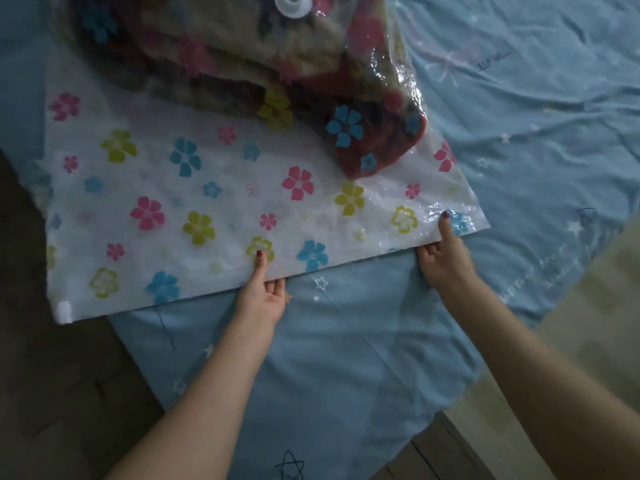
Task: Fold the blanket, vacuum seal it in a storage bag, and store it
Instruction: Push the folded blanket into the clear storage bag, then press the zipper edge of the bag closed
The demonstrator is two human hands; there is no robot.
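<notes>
Clear bag (pixel 194 188) printed with pink, blue and green flowers, spread flat on the bed (pixel 346 341). Inside, at the far end well beyond both hands, a folded blanket (pixel 277 64), brown and red with flowers, bulging against the plastic; nearer half of the bag flat and holding nothing visible. White round valve (pixel 290 3) on top of the bag over the blanket, partly cut off by the picture's edge. Left hand (pixel 265 292) at the bag's near edge, thumb on top, fingers curled under: grip clamped on the edge. Right hand (pixel 445 254) at the same edge toward the bag's right corner, thumb pressed on top, fingers tucked beneath: grip likewise pinching the plastic. Stretch of edge between the two hands lying straight. White slider clip (pixel 64 311) at the bag's near left corner, well to the left of the left hand. Blue sheet with small white and dark stars under both forearms and out to the right of the right hand, wrinkled. Dark wooden floor (pixel 52 393) left of the left arm, paler floor (pixel 588 306) right of the right arm.
</notes>
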